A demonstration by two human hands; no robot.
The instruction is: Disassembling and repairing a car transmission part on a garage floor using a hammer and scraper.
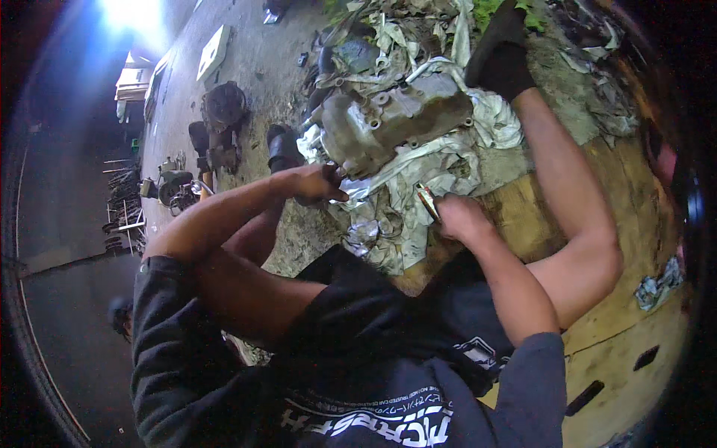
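Observation:
A dirty grey metal engine casting point(403, 119), with bolt holes along its edges, lies on crumpled white and grey rags point(455, 160) between my feet. At its lower left corner is my left hand point(317, 184), its fingers curled in. Whether something small is pinched there, I cannot make out. My right hand point(461, 218) is closed around a short, slim hand tool point(427, 200) with silver and reddish parts. That tool points up and left over the rags, apart from the casting. Its exact kind is unclear because my fingers cover the lower part.
Cardboard-like brown sheeting point(523, 216) lies beneath my right leg. Dark round machine parts point(224, 104) and a smaller metal assembly point(175, 187) stand on the floor to the left. More soiled rags and debris point(605, 89) are at the far right. A crumpled rag point(659, 284) lies right.

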